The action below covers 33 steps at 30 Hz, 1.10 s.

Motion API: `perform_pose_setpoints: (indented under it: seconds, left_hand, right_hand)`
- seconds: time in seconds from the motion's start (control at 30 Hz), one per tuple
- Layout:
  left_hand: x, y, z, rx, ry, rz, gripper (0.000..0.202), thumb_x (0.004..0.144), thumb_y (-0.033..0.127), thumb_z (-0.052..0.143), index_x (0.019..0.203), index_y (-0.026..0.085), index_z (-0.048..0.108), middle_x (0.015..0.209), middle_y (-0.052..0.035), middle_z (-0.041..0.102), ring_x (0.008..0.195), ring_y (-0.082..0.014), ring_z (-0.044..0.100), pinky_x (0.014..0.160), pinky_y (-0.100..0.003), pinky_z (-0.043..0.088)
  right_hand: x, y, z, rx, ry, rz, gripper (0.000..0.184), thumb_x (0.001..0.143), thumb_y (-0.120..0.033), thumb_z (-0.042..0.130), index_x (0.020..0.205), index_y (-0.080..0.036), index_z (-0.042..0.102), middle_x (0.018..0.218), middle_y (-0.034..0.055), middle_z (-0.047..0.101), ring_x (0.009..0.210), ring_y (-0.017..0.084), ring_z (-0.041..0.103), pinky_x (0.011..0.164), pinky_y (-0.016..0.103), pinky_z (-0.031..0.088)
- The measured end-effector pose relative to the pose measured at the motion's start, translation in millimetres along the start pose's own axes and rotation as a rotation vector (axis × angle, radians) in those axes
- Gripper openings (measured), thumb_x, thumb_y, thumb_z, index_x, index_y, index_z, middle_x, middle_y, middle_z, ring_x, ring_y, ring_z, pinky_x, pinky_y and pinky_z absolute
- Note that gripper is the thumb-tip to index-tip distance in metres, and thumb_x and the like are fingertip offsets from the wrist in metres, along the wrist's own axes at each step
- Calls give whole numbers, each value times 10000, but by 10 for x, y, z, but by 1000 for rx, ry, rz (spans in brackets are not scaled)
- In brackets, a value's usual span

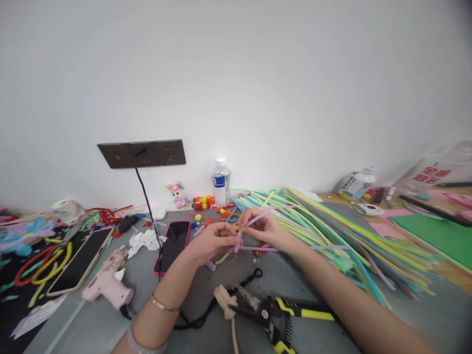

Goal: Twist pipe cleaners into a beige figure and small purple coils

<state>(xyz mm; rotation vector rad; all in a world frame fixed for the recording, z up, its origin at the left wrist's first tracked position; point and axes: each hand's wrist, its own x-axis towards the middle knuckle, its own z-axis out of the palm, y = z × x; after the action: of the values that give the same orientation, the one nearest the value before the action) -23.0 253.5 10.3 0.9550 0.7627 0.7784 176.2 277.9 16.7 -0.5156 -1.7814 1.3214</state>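
Observation:
Both my hands meet over the middle of the grey mat, pinching a lilac pipe cleaner (pixel 261 215). My left hand (pixel 216 241) has its fingertips closed on a short, twisted lilac part. My right hand (pixel 261 229) grips the same pipe cleaner just beside it, and one end sticks up to the right. Another lilac length runs rightward beneath my right wrist. To the right lies a large bundle of pipe cleaners (pixel 346 231) in yellow, green, blue and pink. Below my hands are pliers with yellow-and-black handles (pixel 273 314) and a beige pipe-cleaner piece (pixel 223 301).
A pink glue gun (pixel 108 290) and two phones, one black with a pink case (pixel 173 246), lie at left. A black cord hangs from the wall socket (pixel 143 153). A water bottle (pixel 221 183) and small doll (pixel 179 195) stand by the wall. Green sheets (pixel 437 236) lie far right.

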Motion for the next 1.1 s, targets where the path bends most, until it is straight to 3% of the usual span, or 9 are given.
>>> perform_pose_setpoints:
  seconds: [0.13, 0.33, 0.5, 0.67, 0.83, 1.1]
  left_hand:
    - [25, -4, -5, -67, 83, 35, 376, 533, 266, 937, 706, 134, 630, 627, 15, 684, 570, -86, 625, 581, -192, 481]
    - [54, -17, -34, -163, 156, 76, 403, 514, 236, 951, 778, 131, 665, 673, 11, 716, 574, -87, 655, 608, -194, 531]
    - [72, -29, -64, -220, 230, 97, 410, 559, 182, 934, 905, 111, 727, 750, -40, 765, 631, -107, 700, 633, -187, 560]
    - [91, -32, -64, -259, 293, 124, 301, 599, 104, 901, 859, 98, 750, 747, -39, 766, 603, -82, 685, 588, -147, 547]
    - [106, -31, -53, -258, 294, 148, 301, 569, 145, 921, 800, 111, 733, 714, -23, 753, 591, -78, 678, 581, -137, 542]
    - [62, -16, 3, -210, 195, 123, 339, 565, 250, 931, 723, 129, 656, 697, -15, 744, 650, -120, 720, 641, -178, 567]
  right_hand:
    - [-2, -34, 13, -173, 55, -59, 203, 886, -360, 683, 815, -177, 632, 839, 58, 694, 794, 179, 661, 745, 315, 534]
    - [-1, 4, 37, -220, 55, -118, 167, 906, -317, 659, 808, -186, 626, 913, 74, 695, 859, 191, 685, 786, 342, 547]
    - [2, -12, 38, -331, 9, -186, 126, 944, -291, 606, 948, -190, 679, 984, 99, 702, 967, 214, 675, 876, 369, 532]
    - [6, -28, 40, -456, -43, -273, 164, 899, -274, 672, 1044, -198, 668, 1041, 115, 701, 1008, 232, 661, 900, 381, 517]
    - [14, 5, 73, -508, -32, -267, 267, 837, -322, 745, 1044, -195, 634, 1075, 119, 670, 1015, 249, 644, 880, 396, 519]
    - [21, 12, 40, -454, 63, -333, 115, 917, -305, 651, 915, -196, 689, 899, 84, 700, 842, 200, 659, 768, 348, 534]
